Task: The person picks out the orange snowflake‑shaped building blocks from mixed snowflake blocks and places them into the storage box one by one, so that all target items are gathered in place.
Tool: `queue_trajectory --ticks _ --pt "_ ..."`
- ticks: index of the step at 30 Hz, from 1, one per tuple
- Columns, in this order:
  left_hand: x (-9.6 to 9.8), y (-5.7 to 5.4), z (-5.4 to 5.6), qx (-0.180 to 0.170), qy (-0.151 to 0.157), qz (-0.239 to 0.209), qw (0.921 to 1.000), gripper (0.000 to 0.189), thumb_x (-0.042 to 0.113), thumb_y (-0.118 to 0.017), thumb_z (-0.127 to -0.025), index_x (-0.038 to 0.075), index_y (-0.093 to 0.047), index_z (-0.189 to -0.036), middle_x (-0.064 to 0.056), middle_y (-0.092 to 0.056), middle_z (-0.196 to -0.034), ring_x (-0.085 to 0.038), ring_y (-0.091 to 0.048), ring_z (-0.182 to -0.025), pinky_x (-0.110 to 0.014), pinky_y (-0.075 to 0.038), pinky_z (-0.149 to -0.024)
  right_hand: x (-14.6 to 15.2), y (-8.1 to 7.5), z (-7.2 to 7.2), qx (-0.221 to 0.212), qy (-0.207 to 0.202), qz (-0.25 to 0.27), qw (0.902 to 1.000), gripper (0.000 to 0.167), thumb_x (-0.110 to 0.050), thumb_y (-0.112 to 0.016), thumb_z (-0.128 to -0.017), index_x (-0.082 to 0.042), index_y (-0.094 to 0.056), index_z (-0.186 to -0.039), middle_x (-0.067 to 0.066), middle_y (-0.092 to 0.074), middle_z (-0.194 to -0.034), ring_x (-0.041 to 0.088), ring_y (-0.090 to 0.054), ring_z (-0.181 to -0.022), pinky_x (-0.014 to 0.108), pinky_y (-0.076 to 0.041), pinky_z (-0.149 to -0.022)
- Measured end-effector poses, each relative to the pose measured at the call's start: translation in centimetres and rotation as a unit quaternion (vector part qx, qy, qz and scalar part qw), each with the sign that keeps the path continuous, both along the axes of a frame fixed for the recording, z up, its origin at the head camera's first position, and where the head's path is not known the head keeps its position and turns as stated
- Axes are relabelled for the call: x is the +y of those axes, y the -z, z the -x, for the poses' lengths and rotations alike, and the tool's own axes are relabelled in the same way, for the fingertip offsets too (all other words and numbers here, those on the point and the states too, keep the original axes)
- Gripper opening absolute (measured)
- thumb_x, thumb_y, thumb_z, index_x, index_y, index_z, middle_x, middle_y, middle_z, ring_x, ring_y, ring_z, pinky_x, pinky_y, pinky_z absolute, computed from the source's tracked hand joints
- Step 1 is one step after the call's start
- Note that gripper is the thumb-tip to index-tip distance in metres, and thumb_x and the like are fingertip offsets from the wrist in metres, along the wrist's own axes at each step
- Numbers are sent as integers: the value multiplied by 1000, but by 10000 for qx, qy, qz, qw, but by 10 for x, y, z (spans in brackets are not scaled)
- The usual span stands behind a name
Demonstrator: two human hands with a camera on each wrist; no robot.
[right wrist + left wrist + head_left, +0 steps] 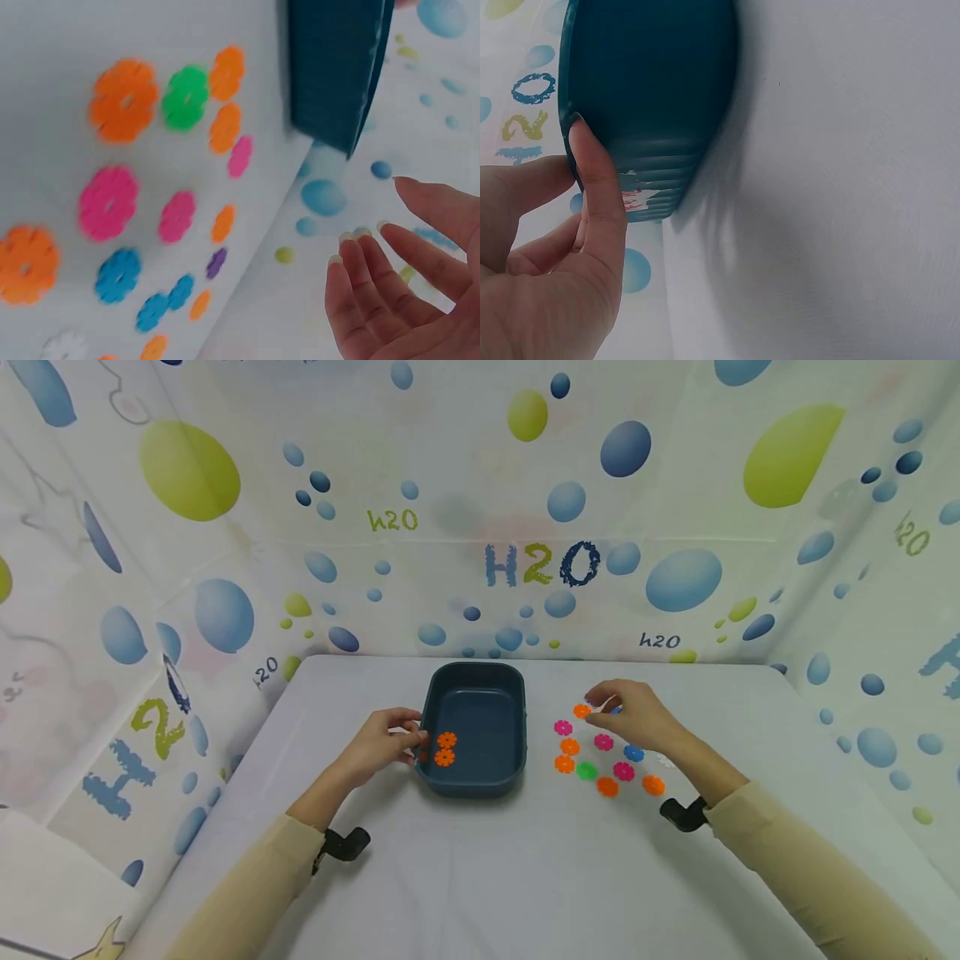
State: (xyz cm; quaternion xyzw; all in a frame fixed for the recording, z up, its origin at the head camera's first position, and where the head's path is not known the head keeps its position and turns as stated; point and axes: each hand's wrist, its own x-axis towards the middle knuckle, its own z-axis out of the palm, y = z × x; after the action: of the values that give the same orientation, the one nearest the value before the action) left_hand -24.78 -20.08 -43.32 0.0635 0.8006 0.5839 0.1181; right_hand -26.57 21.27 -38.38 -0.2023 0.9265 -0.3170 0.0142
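My left hand [377, 748] pinches the left rim of a dark blue plastic tub [480, 710], thumb and fingers on either side of the wall [649, 82]. Two orange flower-shaped discs [445, 757] show inside the tub near that rim. To the right, my right hand [633, 714] hovers over scattered flower-shaped discs, its thumb and fingers apart with nothing between them. Among these are a green disc [185, 97], a pink disc [109, 203], a blue disc [118, 275] and several orange discs [607, 787]. My right hand hides part of the group in the head view.
A white cloth covers the table [465, 868]. Behind it hangs a printed curtain [450, 460] with blue and green spots. A pale, whitish disc [66, 346] lies at the edge of the disc group. Each wrist wears a black camera mount [347, 844].
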Motion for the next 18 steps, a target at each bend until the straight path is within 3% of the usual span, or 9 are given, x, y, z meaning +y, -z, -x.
queue_trajectory --ticks 8,18 --pt "1 -1 -1 -44 -26 -3 10000 46 5 -64 -100 -11 -49 -140 -17 -53 -106 -39 -67 -104 -30 -63 -67 47 11 2 -106 284 -162 9994 34 -13 -72 -96 3 -65 -125 22 -67 -119 35 -64 -105 47 -61 -86" --pt "0 0 0 -14 -10 -8 10000 46 6 -64 -101 -11 -49 -140 -16 -53 -106 -37 -67 -104 -30 -63 -67 83 30 12 -531 646 -418 9956 41 -17 -72 -96 6 -61 -129 22 -65 -119 37 -60 -107 45 -61 -86"
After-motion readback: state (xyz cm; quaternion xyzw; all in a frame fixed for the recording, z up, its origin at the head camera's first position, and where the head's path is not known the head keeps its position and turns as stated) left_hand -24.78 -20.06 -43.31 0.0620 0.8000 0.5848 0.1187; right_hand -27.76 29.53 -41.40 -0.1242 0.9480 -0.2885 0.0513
